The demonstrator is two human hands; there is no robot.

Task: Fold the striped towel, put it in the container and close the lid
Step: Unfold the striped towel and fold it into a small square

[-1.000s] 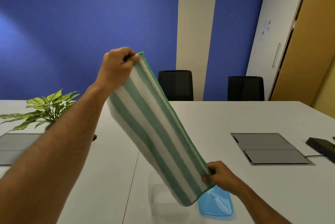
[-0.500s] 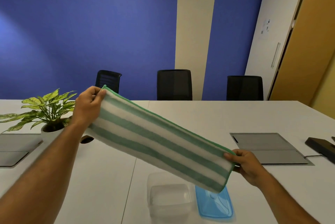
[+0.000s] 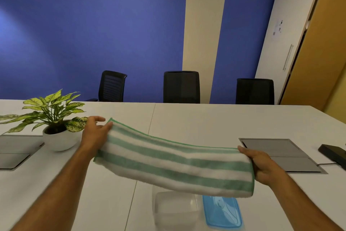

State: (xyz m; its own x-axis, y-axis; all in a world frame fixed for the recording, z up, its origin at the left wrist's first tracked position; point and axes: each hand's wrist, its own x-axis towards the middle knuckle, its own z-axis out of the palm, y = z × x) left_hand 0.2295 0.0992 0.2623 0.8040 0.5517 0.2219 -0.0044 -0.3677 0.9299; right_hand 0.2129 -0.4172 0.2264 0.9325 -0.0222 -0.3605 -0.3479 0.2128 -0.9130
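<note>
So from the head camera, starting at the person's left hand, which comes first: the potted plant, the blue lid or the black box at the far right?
1. Potted plant, just left of the left hand.
2. Blue lid, lower right, beside the clear container.
3. Black box, at the table's right edge.

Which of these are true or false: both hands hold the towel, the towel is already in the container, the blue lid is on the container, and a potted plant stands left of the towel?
1. Both the left hand and the right hand hold the striped towel: true.
2. The towel lies in the container: false, it is held in the air above it.
3. The blue lid is on the container: false, it lies on the table beside it.
4. A potted plant stands left of the towel: true.
</note>
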